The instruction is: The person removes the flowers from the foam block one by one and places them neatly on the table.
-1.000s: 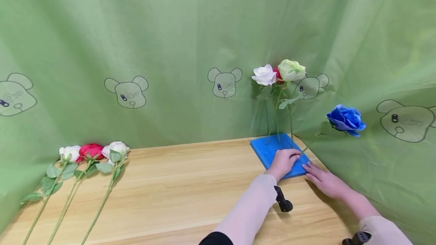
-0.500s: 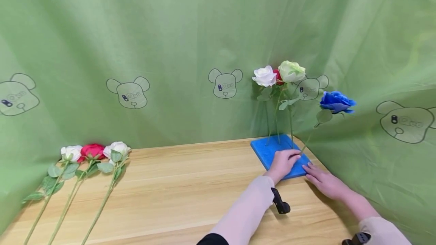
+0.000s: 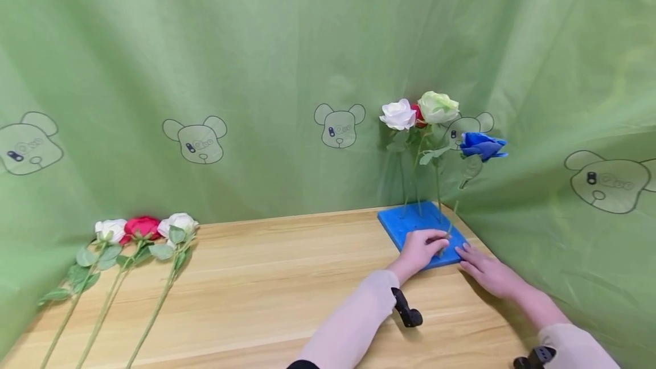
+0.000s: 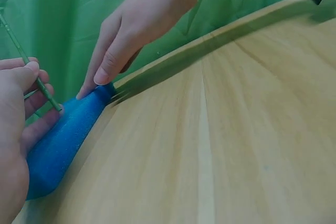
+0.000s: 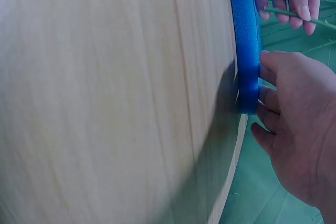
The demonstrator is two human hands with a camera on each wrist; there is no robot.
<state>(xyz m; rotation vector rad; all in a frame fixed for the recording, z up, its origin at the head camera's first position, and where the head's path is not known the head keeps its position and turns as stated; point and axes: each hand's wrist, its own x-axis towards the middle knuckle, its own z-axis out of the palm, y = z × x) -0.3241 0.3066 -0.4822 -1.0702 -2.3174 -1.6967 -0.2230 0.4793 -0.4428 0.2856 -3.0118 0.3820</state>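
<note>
A blue rose leans slightly right over the blue foam board, its stem pinched between my left thumb and fingers. The left hand is low over the board's near half. In the right wrist view, the lower stem end shows close to the foam's surface; I cannot tell whether it touches. My right hand rests its extended fingertips on the board's near right corner. Standing upright in the board's far part are a white rose, a red rose mostly hidden, and a pale green rose.
On the left of the wooden table lie a white rose, a red rose and a pale pinkish rose, stems toward me. A green curtain with bear prints hangs behind and along the sides.
The blue rose's head has swung left, bringing its stem more upright. My left hand has shifted slightly toward me and left. The right hand stays at the board's corner.
</note>
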